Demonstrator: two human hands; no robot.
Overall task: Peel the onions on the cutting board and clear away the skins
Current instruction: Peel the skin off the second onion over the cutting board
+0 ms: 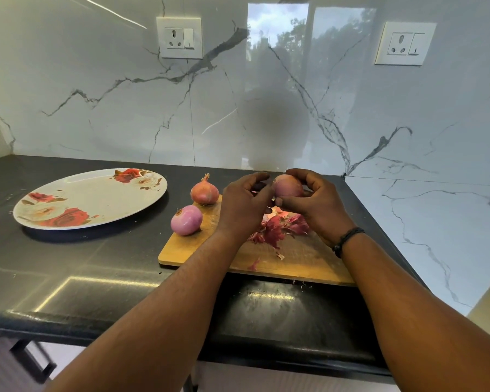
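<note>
A person is standing at a dark desk, holding an onion in the air above the far end of a wooden cutting board. The right hand is cradling the onion, its grip curled round the bulb with fingers over the top and thumb underneath. The left hand is meeting it from the side, its fingers bent toward the onion's left end; it appears to be pinching a bit of skin there, though the fingertips are hidden behind the hand and the grip cannot be told for certain. A dark band is sitting on the right wrist.

A heap of reddish-purple skins is lying on the board directly beneath the hands, with a few loose scraps nearer the front edge. A peeled, pale-purple onion is resting at the board's left edge, and an unpeeled onion with its dry stem upright is standing at the board's far left corner. A rose-patterned plate is sitting on the desk, well apart to the left.
</note>
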